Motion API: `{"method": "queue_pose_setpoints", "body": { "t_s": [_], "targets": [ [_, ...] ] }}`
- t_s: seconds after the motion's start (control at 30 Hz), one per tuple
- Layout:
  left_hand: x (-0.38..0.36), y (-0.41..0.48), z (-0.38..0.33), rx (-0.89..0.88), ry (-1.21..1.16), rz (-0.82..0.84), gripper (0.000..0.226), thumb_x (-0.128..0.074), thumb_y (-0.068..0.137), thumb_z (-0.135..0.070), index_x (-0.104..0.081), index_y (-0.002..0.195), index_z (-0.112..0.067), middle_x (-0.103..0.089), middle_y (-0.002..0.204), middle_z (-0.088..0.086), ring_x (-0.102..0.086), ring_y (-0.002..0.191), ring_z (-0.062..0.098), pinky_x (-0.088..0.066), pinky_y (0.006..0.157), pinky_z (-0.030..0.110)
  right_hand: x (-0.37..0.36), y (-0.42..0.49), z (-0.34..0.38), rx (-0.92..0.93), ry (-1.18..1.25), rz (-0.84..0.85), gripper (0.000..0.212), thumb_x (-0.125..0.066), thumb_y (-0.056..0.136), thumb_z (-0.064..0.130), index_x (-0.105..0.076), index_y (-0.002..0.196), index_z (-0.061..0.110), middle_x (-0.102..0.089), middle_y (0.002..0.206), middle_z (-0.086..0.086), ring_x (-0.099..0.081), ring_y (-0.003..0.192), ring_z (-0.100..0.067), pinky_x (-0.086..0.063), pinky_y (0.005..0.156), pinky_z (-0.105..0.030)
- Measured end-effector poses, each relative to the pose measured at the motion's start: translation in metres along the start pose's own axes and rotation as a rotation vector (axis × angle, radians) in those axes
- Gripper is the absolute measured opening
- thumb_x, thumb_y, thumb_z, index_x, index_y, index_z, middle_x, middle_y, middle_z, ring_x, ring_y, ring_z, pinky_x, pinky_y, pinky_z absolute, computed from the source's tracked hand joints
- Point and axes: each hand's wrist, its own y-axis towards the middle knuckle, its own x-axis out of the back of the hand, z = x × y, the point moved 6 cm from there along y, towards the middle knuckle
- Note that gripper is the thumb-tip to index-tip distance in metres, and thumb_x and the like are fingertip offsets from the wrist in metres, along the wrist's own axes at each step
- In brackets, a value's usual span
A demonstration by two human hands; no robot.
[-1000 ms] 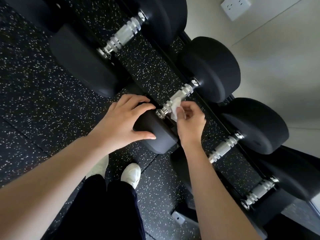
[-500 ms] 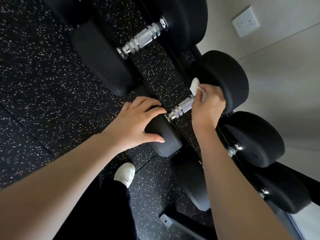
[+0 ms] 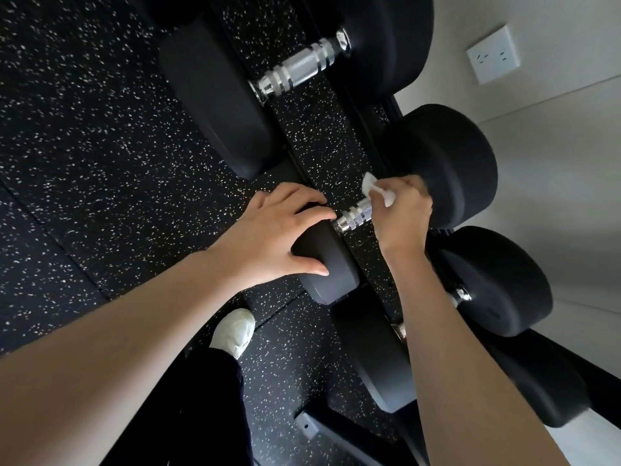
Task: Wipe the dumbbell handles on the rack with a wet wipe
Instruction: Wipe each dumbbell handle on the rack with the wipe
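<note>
Several black dumbbells with chrome handles lie side by side on a low rack. My left hand (image 3: 275, 230) grips the near head (image 3: 327, 267) of the middle dumbbell, fingers over its top edge. My right hand (image 3: 401, 213) is closed around the far half of that dumbbell's chrome handle (image 3: 354, 218), pressing a white wet wipe (image 3: 378, 190) against it next to the far head (image 3: 447, 163). The wipe sticks out above my fingers. The near half of the handle shows bare.
A larger dumbbell with a bare handle (image 3: 299, 68) lies farther along the rack. My right forearm hides most of the dumbbell (image 3: 497, 280) on the nearer side. A rack foot (image 3: 307, 427), my white shoe (image 3: 235, 331), speckled rubber floor and a wall socket (image 3: 492, 53) are in view.
My right hand slid with the wipe from the near end of the handle to its far end by the far head. The left hand kept its hold on the near head.
</note>
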Motion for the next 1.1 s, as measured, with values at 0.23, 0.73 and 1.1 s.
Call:
{"method": "queue_pose_setpoints", "body": {
  "t_s": [0.23,0.73,1.1],
  "targets": [
    [0.0,0.001,-0.001,0.016,-0.007,0.023,0.071,-0.072,0.068,-0.053,-0.05,0.13,-0.027,-0.042,0.137,-0.007,-0.024,0.128,0.013,-0.026,0.095,0.04,-0.031,-0.021,0.023,0.215,-0.057,0.311,0.018,-0.058,0.089,0.014,-0.074,0.097,0.011,-0.06,0.097,-0.015,-0.059,0.087,-0.025,-0.04,0.074,-0.021],
    [0.001,0.002,-0.001,0.033,-0.028,0.06,0.071,-0.071,0.069,-0.054,-0.047,0.132,-0.032,-0.038,0.137,-0.013,-0.02,0.128,0.009,-0.02,0.098,0.034,-0.032,-0.006,0.017,0.197,-0.097,0.281,0.019,-0.058,0.09,0.018,-0.075,0.083,0.012,-0.061,0.09,-0.012,-0.061,0.072,-0.019,-0.045,0.062,-0.019],
    [-0.001,-0.001,0.001,0.024,-0.043,0.044,0.072,-0.067,0.07,-0.058,-0.046,0.134,-0.032,-0.039,0.138,-0.01,-0.023,0.131,0.012,-0.022,0.103,0.039,0.002,0.018,0.014,0.035,-0.344,-0.02,0.02,-0.049,0.093,0.005,-0.065,0.103,0.0,-0.053,0.111,-0.019,-0.058,0.092,-0.037,-0.044,0.077,-0.036]
  ]
}}
